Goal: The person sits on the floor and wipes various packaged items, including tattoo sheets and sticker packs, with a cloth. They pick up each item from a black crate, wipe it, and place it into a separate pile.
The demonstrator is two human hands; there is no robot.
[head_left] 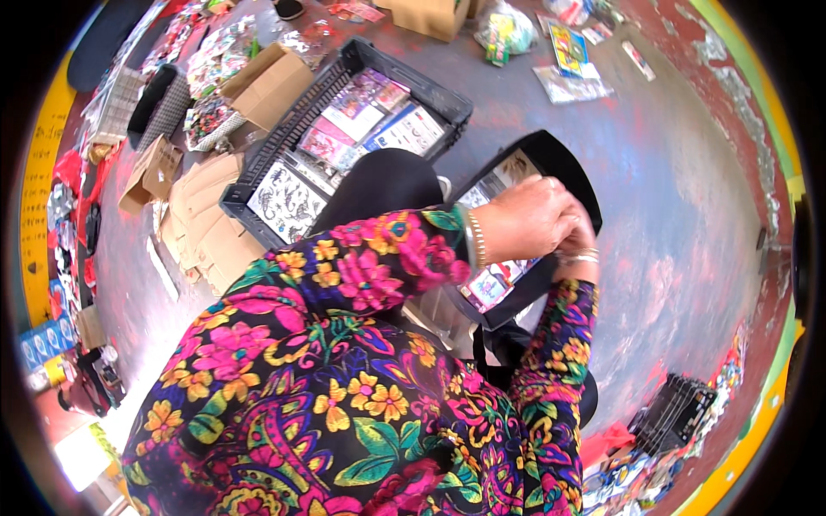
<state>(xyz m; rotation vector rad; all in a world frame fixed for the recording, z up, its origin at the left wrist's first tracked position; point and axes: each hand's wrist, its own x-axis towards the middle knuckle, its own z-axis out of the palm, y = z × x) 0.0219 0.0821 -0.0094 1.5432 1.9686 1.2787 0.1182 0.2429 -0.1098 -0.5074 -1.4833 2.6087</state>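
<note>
At centre right we see the left hand (527, 219) curled over the rim of a black bag (564, 163) holding printed sheets (492, 284). The right hand (578, 234) sits half hidden behind it — we cannot tell its grip. Upper centre, a black crate (344, 73) on the floor holds picture sheets (366, 120).

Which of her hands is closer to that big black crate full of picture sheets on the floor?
The left hand. It sits over the black bag, on the side facing the black crate. The right hand is tucked behind the left, farther from the crate.
</note>
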